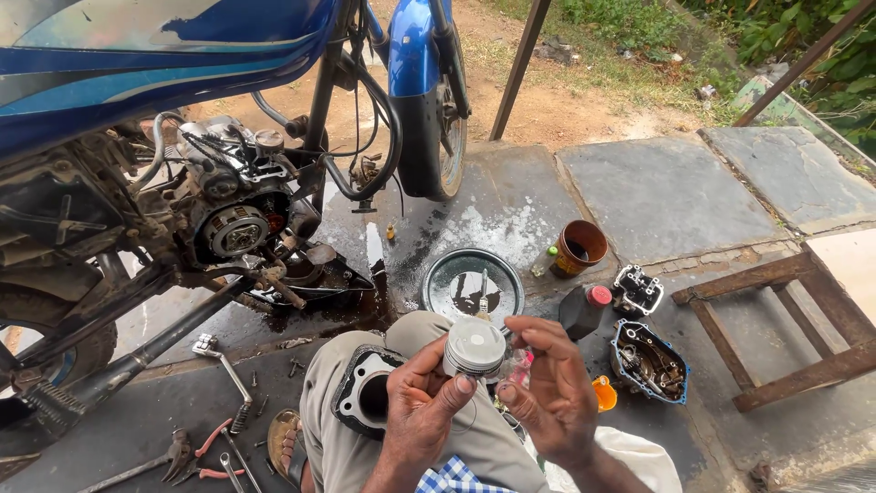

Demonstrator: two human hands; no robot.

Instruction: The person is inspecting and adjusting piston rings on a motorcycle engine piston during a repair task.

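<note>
My left hand grips a silver piston from the side and holds it up, crown toward the camera. My right hand is just right of the piston, fingers curled, and pinches a thin wire-like ring against its edge; something pink shows between the two hands. A grey engine cylinder block with a round bore rests on my left knee, just left of my left hand.
A blue motorcycle with its engine opened stands at left. A round metal pan with a brush, a brown cup, a dark bottle with a red cap, engine covers, wrenches and pliers lie around. A wooden stool frame stands at right.
</note>
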